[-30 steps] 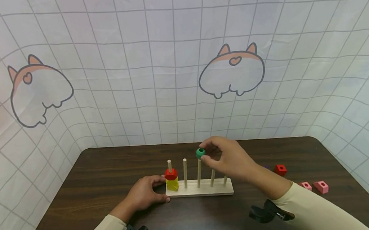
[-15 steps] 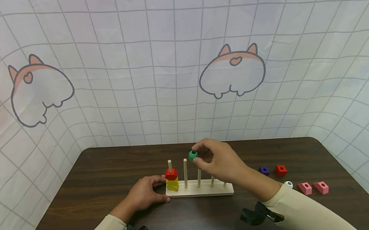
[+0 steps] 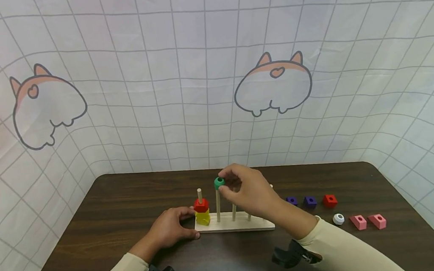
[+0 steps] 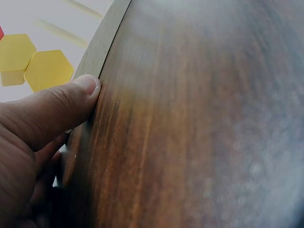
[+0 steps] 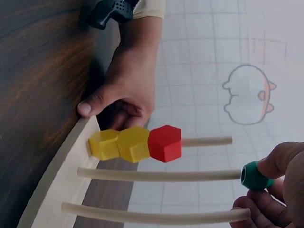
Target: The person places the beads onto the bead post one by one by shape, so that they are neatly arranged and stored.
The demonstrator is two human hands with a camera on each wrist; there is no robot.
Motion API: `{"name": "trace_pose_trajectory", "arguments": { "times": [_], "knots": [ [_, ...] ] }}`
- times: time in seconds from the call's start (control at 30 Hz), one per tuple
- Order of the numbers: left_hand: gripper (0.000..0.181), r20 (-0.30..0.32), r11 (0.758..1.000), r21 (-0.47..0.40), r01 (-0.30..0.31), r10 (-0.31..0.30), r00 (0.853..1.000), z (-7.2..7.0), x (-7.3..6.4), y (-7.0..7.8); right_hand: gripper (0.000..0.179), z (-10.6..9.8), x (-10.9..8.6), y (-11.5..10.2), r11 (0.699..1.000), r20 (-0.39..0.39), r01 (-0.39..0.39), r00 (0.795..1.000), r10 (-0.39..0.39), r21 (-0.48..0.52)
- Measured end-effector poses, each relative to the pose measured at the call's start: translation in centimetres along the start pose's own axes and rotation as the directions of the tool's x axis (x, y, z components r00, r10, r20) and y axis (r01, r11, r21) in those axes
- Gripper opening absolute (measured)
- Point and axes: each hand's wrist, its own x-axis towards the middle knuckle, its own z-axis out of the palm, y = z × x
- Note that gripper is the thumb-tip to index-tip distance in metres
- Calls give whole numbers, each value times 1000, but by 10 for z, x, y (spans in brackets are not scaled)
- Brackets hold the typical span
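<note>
A wooden peg stand (image 3: 233, 226) with several upright pegs stands on the dark table. My left hand (image 3: 172, 227) grips its left end, thumb on the front edge and fingers behind. The leftmost peg carries two yellow beads (image 5: 134, 144) with a faceted red bead (image 5: 165, 143) above them. My right hand (image 3: 250, 190) pinches a green bead (image 3: 219, 183) between thumb and fingers. In the right wrist view, the green bead's hole faces the tip of the second peg (image 5: 159, 175); whether the tip has entered is unclear. Part of the stand's right side hides behind my right hand.
To the right lie two purple blocks (image 3: 310, 202), a red block (image 3: 330, 201), a white bead (image 3: 338, 219) and two pink blocks (image 3: 358, 222). A white grid-patterned cloth (image 3: 183, 91) hangs behind the table (image 3: 129, 193).
My right hand has carried the green bead leftward from above the third peg to the top of the second. The purple blocks and white bead have come into view. My left hand stays put.
</note>
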Motion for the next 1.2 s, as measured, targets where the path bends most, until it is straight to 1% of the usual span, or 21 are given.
{"name": "trace_pose_trajectory", "arguments": {
  "times": [0.17,0.27,0.43,0.57,0.67,0.8,1.03,1.13,1.2],
  "knots": [
    [63,-1,1000,-3,8,-8,1000,0,0,0,22,7,-1,-4,999,1,-37,999,37,-12],
    [63,-1,1000,-1,7,-7,1000,0,0,0,22,13,-3,-7,998,-1,-54,999,54,-41],
    [63,-1,1000,6,-5,5,1000,0,0,-1,24,22,-8,-5,996,-51,-67,997,63,-66],
    [63,-4,1000,7,-6,6,1000,1,0,-2,25,30,-13,1,997,-104,-64,993,58,-52],
    [63,-4,1000,3,-7,7,1000,0,0,-2,25,36,-15,5,997,-128,-67,990,62,-40],
    [64,-3,1000,-1,-10,10,1000,0,0,-2,24,41,-17,10,998,-137,-60,989,56,-28],
    [64,-2,1000,4,-9,9,1000,0,0,-2,23,48,-21,17,998,-160,-51,986,43,-43],
    [63,-2,1000,7,-8,8,1000,0,0,-3,26,50,-23,19,998,-162,-53,986,48,-29],
    [63,-2,1000,6,-7,7,1000,0,0,-3,32,51,-24,20,998,-163,-58,985,56,-11]
  ]
}}
